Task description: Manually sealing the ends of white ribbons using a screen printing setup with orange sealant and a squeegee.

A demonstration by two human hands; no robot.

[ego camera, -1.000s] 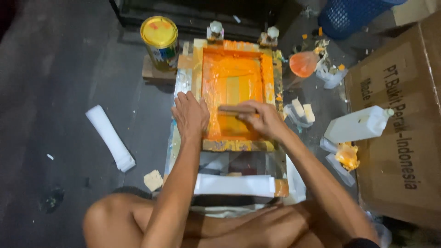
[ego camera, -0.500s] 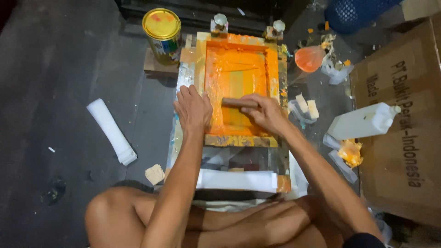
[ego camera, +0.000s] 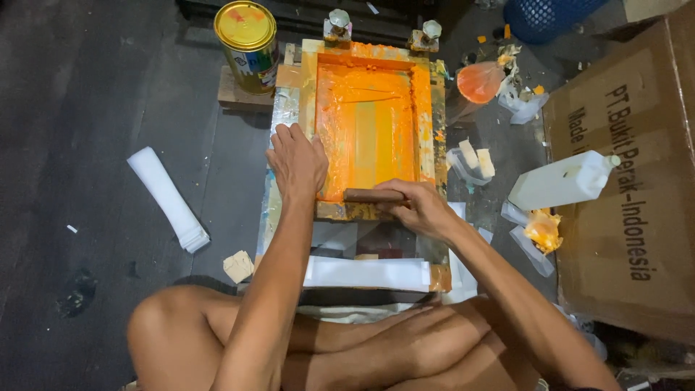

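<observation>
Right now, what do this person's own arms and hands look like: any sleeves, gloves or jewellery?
Both arms are bare from the frame's lower edge to the fingers: no sleeves, gloves, watch or rings show. The left hand and right hand both look free of orange ink on their visible backs. The legs below are bare too.

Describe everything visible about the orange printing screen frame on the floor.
The printing screen frame is a rectangular frame lying flat, its mesh and borders smeared with wet-looking orange ink, streaked paler down the middle. Two metal clamps grip its far edge. The left hand presses flat on its left border. The right hand holds a brown squeegee across the near end. A yellow-lidded can stands beside its far left corner.
</observation>
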